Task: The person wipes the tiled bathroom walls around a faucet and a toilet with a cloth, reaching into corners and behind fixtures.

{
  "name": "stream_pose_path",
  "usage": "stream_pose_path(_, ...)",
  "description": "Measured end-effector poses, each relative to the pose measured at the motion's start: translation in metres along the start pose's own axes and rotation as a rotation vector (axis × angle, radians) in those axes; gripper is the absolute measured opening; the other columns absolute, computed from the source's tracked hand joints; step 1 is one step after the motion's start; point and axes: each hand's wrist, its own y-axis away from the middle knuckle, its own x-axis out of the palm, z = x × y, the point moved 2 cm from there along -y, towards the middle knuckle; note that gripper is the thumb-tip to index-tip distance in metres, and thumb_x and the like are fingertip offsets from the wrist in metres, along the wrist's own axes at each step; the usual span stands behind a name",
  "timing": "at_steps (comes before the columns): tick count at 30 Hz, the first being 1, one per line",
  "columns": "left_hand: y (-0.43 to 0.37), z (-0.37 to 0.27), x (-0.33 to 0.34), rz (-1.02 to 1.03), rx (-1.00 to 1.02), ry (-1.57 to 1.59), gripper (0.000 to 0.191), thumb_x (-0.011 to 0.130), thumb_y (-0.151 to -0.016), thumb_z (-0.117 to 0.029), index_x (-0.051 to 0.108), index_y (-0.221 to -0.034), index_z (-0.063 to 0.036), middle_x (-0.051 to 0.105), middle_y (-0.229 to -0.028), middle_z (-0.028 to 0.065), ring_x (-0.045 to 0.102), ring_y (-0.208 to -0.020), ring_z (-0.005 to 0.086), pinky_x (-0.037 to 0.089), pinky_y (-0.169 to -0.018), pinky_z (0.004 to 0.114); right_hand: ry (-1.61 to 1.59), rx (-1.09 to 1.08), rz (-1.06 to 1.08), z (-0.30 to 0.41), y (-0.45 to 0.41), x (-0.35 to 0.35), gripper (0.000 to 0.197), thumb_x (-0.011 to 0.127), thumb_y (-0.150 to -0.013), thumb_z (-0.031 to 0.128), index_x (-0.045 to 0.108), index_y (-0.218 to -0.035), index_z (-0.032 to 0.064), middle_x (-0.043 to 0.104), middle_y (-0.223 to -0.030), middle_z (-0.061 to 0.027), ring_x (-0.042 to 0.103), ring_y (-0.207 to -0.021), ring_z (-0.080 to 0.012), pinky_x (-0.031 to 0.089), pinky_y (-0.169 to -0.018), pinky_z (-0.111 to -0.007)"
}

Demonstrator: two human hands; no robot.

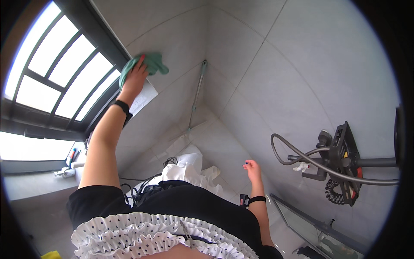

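Observation:
My left hand (pixel 135 79) is raised at the upper left, its fingers spread over a green cloth (pixel 157 63). The cloth lies against the edge of the dark window frame (pixel 111 42) and the grey tiled wall beside it. Under that hand, part of a pale sill (pixel 145 94) shows. My right hand (pixel 253 170) hangs low at my other side, apart from the walls. Its fingers are curled in, and I see nothing held in them. A black band is on each wrist.
A telescopic pole (pixel 197 94) leans in the wall corner. White bags (pixel 186 163) and a black cable (pixel 169 161) lie below it. At the right are a wall shower fitting (pixel 343 162) with a hose (pixel 300 149) and a glass panel (pixel 297 217). A sill tap (pixel 65 172) is at left.

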Motion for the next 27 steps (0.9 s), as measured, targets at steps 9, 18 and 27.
stream_pose_path(9,0.071,-0.043,0.056,0.041,-0.32,0.865,0.029,0.058,-0.066,0.002,0.063,-0.093,-0.0034,0.051,-0.126,0.0199,0.047,-0.119,0.0396,0.041,-0.1,0.045,-0.033,-0.028,0.085,0.069,-0.115,0.062,0.026,0.051,-0.087,0.004,0.057,-0.111,-0.004,0.066,-0.092,-0.0136,0.064,-0.079,-0.0185,0.052,-0.073,-0.031)
stream_pose_path(18,0.129,-0.001,0.05,0.48,-0.275,1.039,0.021,0.056,-0.064,-0.002,0.061,-0.085,-0.001,0.059,-0.104,0.019,0.057,-0.094,0.0404,0.048,-0.081,0.044,0.191,-0.273,0.249,0.224,-0.325,0.192,0.066,0.065,-0.08,0.013,0.035,-0.137,-0.0002,0.053,-0.128,-0.0196,0.058,-0.109,-0.0273,0.047,-0.09,-0.036)
stream_pose_path(27,0.179,0.028,0.046,0.62,-0.466,0.968,0.03,0.056,-0.064,-0.001,0.062,-0.094,-0.0006,0.058,-0.113,0.0191,0.056,-0.102,0.0406,0.047,-0.085,0.043,-0.086,-0.156,0.052,0.257,-0.452,0.257,0.081,0.074,-0.074,0.018,0.031,-0.14,0.0008,0.047,-0.13,-0.0217,0.053,-0.114,-0.0353,0.048,-0.09,-0.042)
